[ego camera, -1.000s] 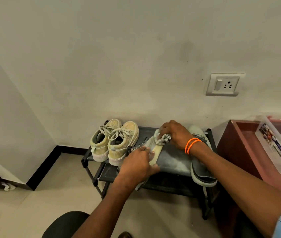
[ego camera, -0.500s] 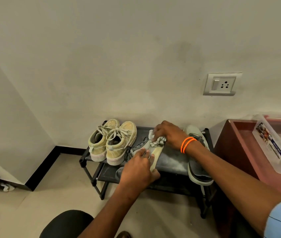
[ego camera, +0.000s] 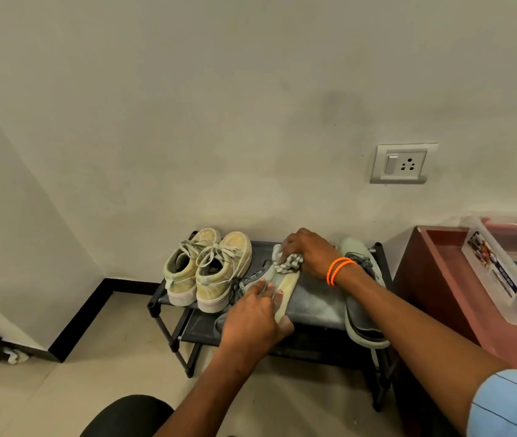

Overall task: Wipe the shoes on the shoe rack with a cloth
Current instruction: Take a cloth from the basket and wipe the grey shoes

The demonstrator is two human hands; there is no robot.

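A: What's on the shoe rack?

B: A grey sneaker on its side, long axis running near to far.

A: And the hands?

B: Left hand grips its near end; right hand clutches a checked cloth against the far end.

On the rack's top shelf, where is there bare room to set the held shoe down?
Bare shelf shows between the held shoe and the grey shoe at the right end. The left end is crowded by the tan pair. The right hand with the cloth hovers over the patch's back.
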